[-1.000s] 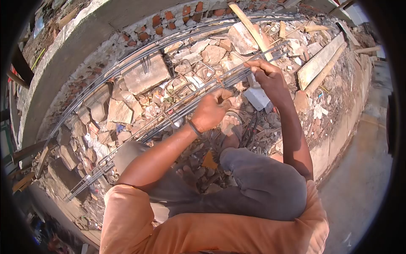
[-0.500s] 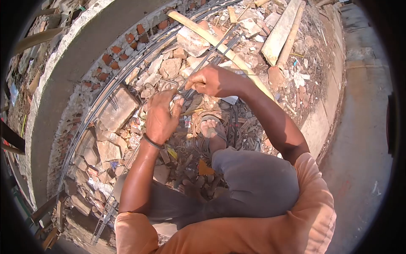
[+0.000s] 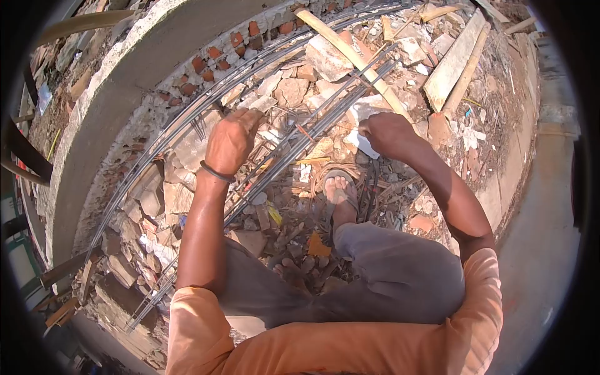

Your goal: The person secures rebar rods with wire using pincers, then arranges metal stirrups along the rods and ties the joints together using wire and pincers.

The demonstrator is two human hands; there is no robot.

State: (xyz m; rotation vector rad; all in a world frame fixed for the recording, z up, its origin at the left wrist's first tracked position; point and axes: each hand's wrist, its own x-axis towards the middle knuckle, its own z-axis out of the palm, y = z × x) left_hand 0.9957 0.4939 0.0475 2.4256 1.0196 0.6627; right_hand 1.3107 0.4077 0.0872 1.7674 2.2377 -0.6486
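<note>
Two bare hands above tied steel rods

Nearest, the dusty grey cloth trousers (image 3: 400, 275) fill 5 o'clock from the view's middle, with a sandalled foot (image 3: 339, 190) toward 3 on the rubble. The left hand (image 3: 230, 140), at 10 o'clock, has bent fingers; the right hand (image 3: 390, 134), at 2, looks curled knuckles-up. Whether either grasps something thin, such as wire, cannot be told.

Between them, the bundle of straight grey steel rods (image 3: 329, 117) slants from 8 toward 1 o'clock, a reddish tie (image 3: 304, 131) around it. Working here well would, I judge, mean keeping the rods together, the fingers off any sharp ends, and the foot firmly planted. A white block (image 3: 364, 144) shows just below the right hand. No container can be made out.

Farther, a pale wooden strip (image 3: 337, 44) crosses toward 1 o'clock, and long curved grey rods (image 3: 209, 100) follow the rough concrete wall (image 3: 144, 81) at 10.
</note>
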